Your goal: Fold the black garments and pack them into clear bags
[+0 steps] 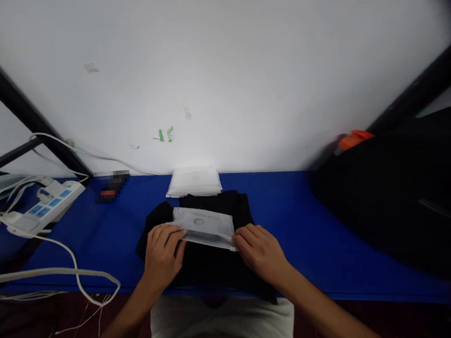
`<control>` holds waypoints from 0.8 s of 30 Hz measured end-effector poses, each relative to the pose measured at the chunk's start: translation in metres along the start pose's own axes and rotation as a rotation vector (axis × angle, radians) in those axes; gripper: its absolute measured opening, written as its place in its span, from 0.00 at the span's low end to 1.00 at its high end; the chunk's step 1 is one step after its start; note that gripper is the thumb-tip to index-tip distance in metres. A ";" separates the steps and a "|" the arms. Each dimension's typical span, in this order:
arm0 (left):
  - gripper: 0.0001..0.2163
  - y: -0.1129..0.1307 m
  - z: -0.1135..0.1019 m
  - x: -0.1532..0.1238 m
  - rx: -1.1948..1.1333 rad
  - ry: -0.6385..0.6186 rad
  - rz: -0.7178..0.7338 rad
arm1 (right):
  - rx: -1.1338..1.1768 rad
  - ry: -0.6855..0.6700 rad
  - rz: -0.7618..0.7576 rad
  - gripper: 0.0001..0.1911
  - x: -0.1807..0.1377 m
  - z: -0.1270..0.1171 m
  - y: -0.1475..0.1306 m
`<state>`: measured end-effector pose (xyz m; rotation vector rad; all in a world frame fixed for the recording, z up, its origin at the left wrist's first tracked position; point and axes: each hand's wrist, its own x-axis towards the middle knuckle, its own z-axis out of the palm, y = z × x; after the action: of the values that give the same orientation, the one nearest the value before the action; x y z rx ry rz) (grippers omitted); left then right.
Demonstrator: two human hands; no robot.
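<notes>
A folded black garment (211, 261) lies on the blue table (292, 221) in front of me. On top of it lies a clear plastic bag (204, 224) with a printed mark. My left hand (162, 254) pinches the bag's near left edge, fingers curled. My right hand (260, 250) grips the bag's near right corner. Both hands rest on the garment.
A stack of clear plastic bags (193, 182) sits behind the garment by the white wall. A white power strip (43, 205) with cables lies at the left. A small dark object (112, 187) lies beside it. A big black bag (403, 196) with an orange part fills the right.
</notes>
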<state>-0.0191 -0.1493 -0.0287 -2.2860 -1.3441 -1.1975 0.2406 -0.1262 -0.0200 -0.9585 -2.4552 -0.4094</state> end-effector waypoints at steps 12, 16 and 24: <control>0.06 0.046 0.030 0.027 -0.224 -0.047 0.225 | 0.192 -0.020 -0.035 0.11 0.013 0.001 -0.008; 0.07 0.034 0.029 0.025 -0.153 -0.155 0.299 | 0.238 -0.030 -0.044 0.11 0.013 0.007 -0.008; 0.07 -0.018 0.000 0.016 0.017 -0.164 0.125 | 0.273 0.073 0.094 0.12 -0.003 -0.001 0.029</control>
<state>-0.0298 -0.1295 -0.0199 -2.4617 -1.2358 -0.9750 0.2629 -0.1075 -0.0174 -0.9203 -2.3141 -0.0724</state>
